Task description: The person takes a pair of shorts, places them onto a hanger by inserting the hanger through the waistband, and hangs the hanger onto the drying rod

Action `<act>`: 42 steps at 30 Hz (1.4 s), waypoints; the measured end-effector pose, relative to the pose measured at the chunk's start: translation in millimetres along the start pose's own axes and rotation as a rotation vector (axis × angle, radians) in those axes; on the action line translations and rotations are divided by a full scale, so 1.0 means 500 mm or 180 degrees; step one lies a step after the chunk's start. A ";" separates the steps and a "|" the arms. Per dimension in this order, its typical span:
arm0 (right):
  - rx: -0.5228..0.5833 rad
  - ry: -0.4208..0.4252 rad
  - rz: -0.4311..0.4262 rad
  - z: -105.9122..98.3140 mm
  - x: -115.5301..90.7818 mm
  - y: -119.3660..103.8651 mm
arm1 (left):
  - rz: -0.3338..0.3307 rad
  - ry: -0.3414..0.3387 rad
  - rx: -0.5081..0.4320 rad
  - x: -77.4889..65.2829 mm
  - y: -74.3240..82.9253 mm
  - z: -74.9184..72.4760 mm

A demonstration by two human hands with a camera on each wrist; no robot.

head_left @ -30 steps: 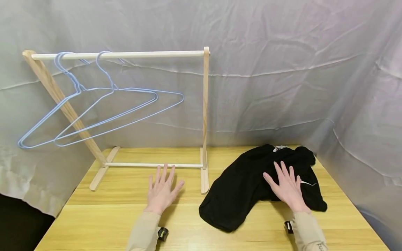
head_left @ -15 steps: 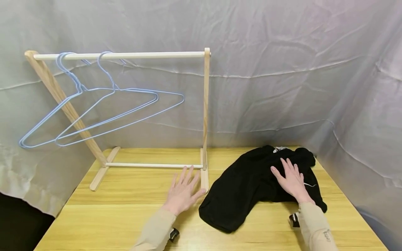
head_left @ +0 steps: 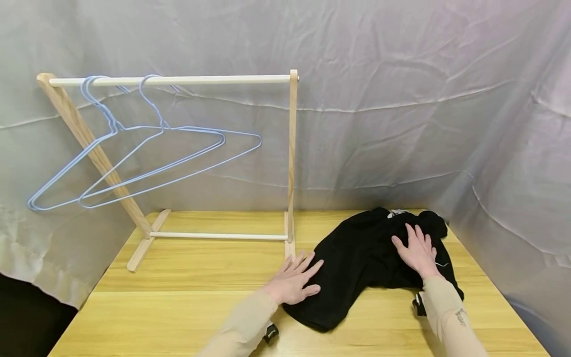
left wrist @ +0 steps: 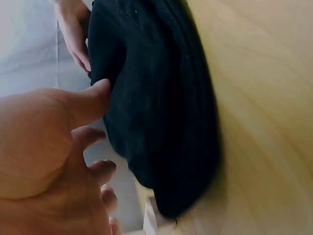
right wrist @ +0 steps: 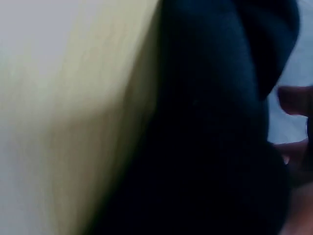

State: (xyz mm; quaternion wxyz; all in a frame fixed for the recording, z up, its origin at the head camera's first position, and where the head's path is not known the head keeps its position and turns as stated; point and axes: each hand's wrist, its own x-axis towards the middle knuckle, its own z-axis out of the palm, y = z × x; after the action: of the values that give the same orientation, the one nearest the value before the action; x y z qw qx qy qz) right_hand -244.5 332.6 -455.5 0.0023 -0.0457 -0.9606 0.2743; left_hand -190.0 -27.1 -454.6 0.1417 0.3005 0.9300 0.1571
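A black garment point(head_left: 357, 253) lies crumpled on the right half of the wooden table, with small white marks near its back and right side. Over its left end, my left hand point(head_left: 292, 283) is spread with fingers apart. In the left wrist view the thumb point(left wrist: 93, 100) is close beside the black cloth point(left wrist: 156, 107); whether it touches I cannot tell. My right hand point(head_left: 417, 250) is over the garment's right part, fingers extended, gripping nothing that I can see. The right wrist view is dark and blurred, with fingertips point(right wrist: 293, 100) at its right edge beside the cloth.
A wooden rack point(head_left: 292, 153) with a white top rail point(head_left: 223, 80) stands at the back left. Several light-blue wire hangers point(head_left: 196, 172) hang from the rail's left part. Grey curtain point(head_left: 379, 124) surrounds the table point(head_left: 178, 307) at the back and sides.
My left hand has moved right, from in front of the rack to the garment's left end. My right hand has shifted slightly right over the garment. The garment and hangers look unmoved.
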 end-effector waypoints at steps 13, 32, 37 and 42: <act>-0.0321 -0.0398 0.0541 -0.012 0.022 0.010 | 0.0187 -0.0211 0.0070 0.068 0.020 0.009; -0.0404 -0.0254 0.0450 0.000 0.011 0.025 | 0.0045 0.0247 0.0324 0.105 0.056 0.015; -0.0355 -0.0052 0.0119 0.020 0.005 0.030 | -0.0093 0.0489 0.0319 0.104 0.058 0.028; -0.0251 0.0454 -0.0307 0.025 0.003 0.023 | -0.0040 0.0852 0.0427 0.099 0.054 0.030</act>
State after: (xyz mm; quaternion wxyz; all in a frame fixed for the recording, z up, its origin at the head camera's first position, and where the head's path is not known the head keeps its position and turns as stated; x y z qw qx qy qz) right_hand -245.3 335.9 -472.5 0.0820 -0.0190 -0.9691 0.2319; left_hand -209.4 26.4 -466.4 -0.0030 0.2799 0.9509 0.1324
